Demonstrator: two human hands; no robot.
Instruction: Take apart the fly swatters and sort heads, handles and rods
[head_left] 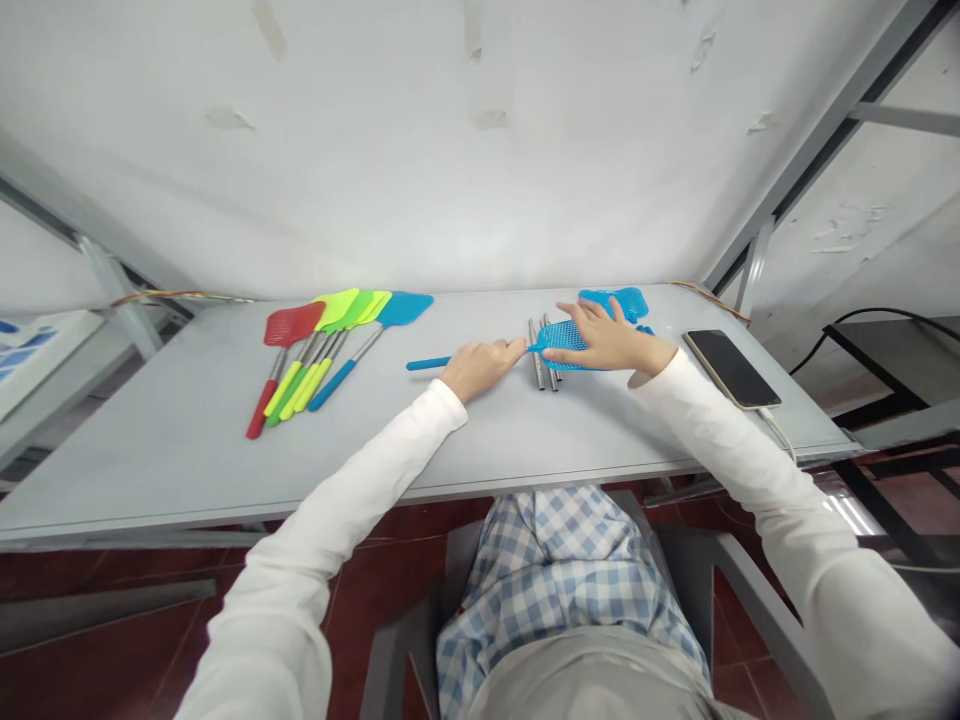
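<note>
My left hand (486, 368) is closed around the shaft of a blue fly swatter, whose blue handle (429, 364) sticks out to the left. Toward the right, the swatter's perforated blue head (564, 340) lies under my right hand (609, 338). The fingers of that hand are spread, with the thumb resting across the mesh. Several bare metal tubes (537, 368) lie under and beside the head. Behind my right hand are more blue swatter heads (621, 302), partly covered by my fingers.
Several assembled swatters lie at the left of the grey table (187, 430): a red one (294, 325), yellow and green ones, and a blue one (405, 308). A phone (732, 368) with a white cable lies at the right. A wall stands behind the table, metal frame posts at both sides.
</note>
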